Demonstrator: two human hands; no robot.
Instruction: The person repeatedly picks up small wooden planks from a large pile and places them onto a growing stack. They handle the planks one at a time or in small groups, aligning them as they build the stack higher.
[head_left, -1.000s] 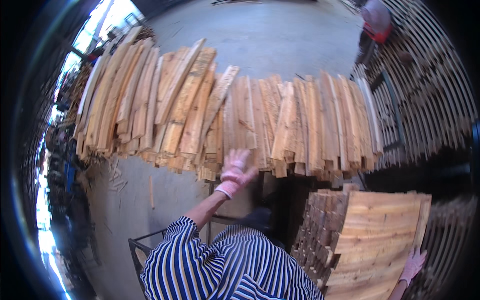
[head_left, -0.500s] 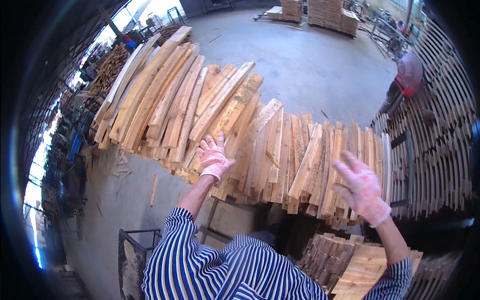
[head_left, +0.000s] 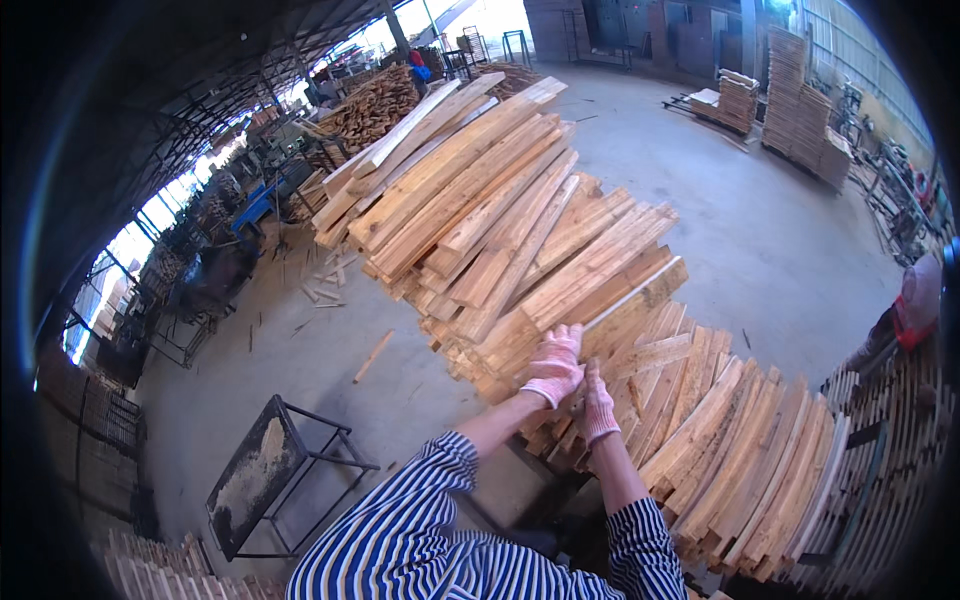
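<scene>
Both my hands wear pinkish-white work gloves and meet at the near end of a rough, yellowish wooden plank (head_left: 640,299) on the long stack. My left hand (head_left: 556,367) is closed at the plank's left side, its fingers pressed together on the wood. Close beside it, my right hand (head_left: 598,405) is closed at the lower right of the same end, with its fingers partly hidden. Pale planks (head_left: 470,190) lie slantwise to the left, overlapping one another. More planks (head_left: 740,455) lie side by side to the right.
A black metal-framed stand (head_left: 262,460) is on the concrete floor at left, with a loose wood strip (head_left: 374,357) beyond it. At the far right, a person (head_left: 905,305) bends by slatted wood racks. Tall board stacks (head_left: 800,110) stand at the back right.
My view has turned left. My right hand has come from the right-hand planks over to my left hand, and both hands are now together at one plank's near end.
</scene>
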